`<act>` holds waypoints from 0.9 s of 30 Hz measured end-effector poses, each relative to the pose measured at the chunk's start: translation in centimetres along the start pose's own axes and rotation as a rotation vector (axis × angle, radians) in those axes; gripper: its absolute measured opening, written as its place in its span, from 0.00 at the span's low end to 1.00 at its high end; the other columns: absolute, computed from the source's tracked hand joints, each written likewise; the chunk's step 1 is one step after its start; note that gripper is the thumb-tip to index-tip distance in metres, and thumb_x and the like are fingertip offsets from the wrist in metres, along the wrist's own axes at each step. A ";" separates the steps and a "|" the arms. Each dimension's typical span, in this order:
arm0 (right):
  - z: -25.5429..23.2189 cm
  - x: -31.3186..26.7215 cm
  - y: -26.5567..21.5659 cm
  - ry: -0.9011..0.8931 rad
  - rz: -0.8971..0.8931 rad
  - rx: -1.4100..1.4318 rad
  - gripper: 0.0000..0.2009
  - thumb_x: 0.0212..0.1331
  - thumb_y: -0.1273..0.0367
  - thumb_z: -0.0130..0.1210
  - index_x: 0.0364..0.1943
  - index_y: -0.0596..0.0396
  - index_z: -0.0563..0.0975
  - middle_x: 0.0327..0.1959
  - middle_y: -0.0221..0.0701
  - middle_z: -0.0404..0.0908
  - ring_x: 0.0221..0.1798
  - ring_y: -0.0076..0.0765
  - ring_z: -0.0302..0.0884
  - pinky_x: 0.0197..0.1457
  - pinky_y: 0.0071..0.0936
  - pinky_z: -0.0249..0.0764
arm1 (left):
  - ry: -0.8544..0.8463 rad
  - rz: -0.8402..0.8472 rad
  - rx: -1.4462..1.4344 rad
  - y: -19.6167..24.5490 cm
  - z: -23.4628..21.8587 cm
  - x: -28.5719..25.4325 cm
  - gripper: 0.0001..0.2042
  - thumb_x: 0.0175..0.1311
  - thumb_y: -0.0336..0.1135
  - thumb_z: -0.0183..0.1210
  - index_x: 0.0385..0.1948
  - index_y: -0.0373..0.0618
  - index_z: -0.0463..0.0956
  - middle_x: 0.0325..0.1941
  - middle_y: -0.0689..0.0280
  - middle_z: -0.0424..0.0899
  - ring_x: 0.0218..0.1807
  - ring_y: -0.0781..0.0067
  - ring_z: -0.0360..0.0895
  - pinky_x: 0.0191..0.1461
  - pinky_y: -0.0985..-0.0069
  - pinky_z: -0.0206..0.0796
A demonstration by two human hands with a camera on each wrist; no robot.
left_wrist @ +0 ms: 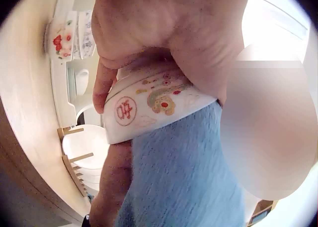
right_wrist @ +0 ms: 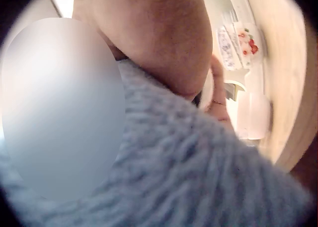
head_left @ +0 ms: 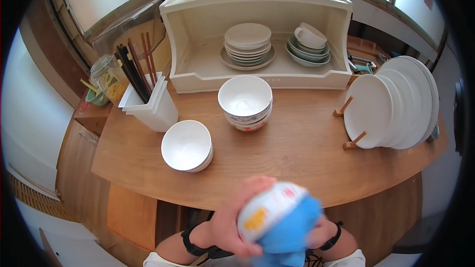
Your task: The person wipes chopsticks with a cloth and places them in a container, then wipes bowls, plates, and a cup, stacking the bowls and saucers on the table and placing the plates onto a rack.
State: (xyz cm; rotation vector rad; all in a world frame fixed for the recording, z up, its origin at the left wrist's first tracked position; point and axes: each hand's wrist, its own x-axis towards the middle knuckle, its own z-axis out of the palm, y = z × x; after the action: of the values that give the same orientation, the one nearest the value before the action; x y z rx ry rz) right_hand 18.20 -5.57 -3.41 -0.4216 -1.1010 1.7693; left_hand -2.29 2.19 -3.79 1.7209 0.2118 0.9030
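Note:
Held over the table's front edge, a white bowl [head_left: 261, 211] is tilted on its side, with a red character and a coloured motif on its outer wall. My left hand [head_left: 228, 220] grips it round the base, fingers spread along its side. A blue cloth [head_left: 289, 225] covers the bowl's mouth and hangs down below it. My right hand [head_left: 320, 231] holds the cloth against the bowl's far side, its fingers mostly hidden by the fabric. In the right wrist view, the cloth [right_wrist: 198, 172] fills the lower half.
Two stacks of bowls, a left stack [head_left: 187, 146] and a floral middle stack [head_left: 245, 96], stand on the wooden table [head_left: 292, 143]. White plates [head_left: 368, 111] lean in a rack at right. A chopstick holder [head_left: 156, 111] stands at left. Behind is a cream shelf [head_left: 193, 44] with dishes.

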 end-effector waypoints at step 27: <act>-6.3 1.4 4.4 0.248 -0.093 -0.620 0.25 0.46 0.66 0.69 0.52 0.49 0.76 0.58 0.35 0.73 0.63 0.43 0.69 0.64 0.40 0.65 | 0.067 0.104 0.513 2.7 3.4 0.2 0.37 0.42 0.42 0.73 0.57 0.45 0.66 0.61 0.45 0.62 0.60 0.43 0.66 0.62 0.54 0.61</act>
State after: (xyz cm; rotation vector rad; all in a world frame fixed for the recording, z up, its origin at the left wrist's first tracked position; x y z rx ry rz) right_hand 19.54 -1.80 -10.11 -0.9196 -1.4475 1.2256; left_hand -0.75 -1.20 -1.56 2.1905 0.4308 1.0454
